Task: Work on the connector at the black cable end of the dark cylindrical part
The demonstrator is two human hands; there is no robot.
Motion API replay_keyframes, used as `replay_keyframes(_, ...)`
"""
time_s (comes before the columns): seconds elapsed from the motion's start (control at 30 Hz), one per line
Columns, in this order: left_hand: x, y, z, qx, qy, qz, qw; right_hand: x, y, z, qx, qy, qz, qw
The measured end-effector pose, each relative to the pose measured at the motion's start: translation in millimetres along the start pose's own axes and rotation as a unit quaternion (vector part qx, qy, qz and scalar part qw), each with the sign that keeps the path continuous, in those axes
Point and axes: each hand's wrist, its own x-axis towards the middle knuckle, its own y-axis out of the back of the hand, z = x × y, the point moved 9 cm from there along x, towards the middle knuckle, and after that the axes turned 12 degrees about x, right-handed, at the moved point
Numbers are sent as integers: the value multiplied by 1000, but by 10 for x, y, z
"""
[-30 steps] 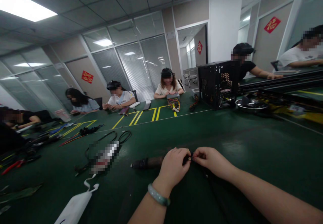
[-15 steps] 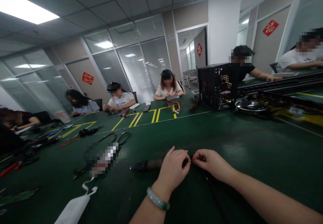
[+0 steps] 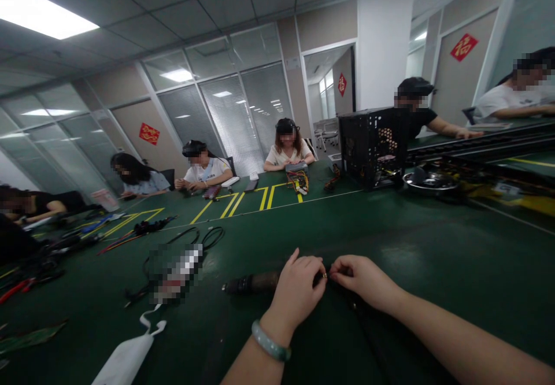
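Note:
Over the green table, my left hand, with a jade-coloured bangle on its wrist, is closed in a pinch. A tiny brass-coloured piece shows at its thumb and fingertip. Just to the right, my right hand is also closed, thumb against fingers, its tips close to the left ones. What it pinches is too small and dark to name. Beside and partly behind my left hand lies an electric screwdriver, dark, its metal tip to the left. A black cord runs below my right hand toward the near edge.
On the left lie a blurred-out item, a white pouch, a green circuit board and red-handled pliers. A black computer case and a metal bowl stand at the right. Several people sit around the table.
Both hands stay almost in place, still pinching close together. The view has shifted very slightly; the things on the table have not moved.

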Motion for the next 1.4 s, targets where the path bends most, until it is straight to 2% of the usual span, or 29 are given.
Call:
replay_keyframes(0.2, -4, 25, 20, 5, -8, 0, 1000, 0, -5, 61, 5, -11, -6, 1000)
replay_keyframes(1.13, -1, -14, -38, -1, -1, 22, 1000, 1, 14, 35, 4, -7, -4, 1000)
replay_keyframes(1.4, -9, -66, -64, -25, 4, 1, 1000, 3, 22, 61, 4, -2, 2, 1000)
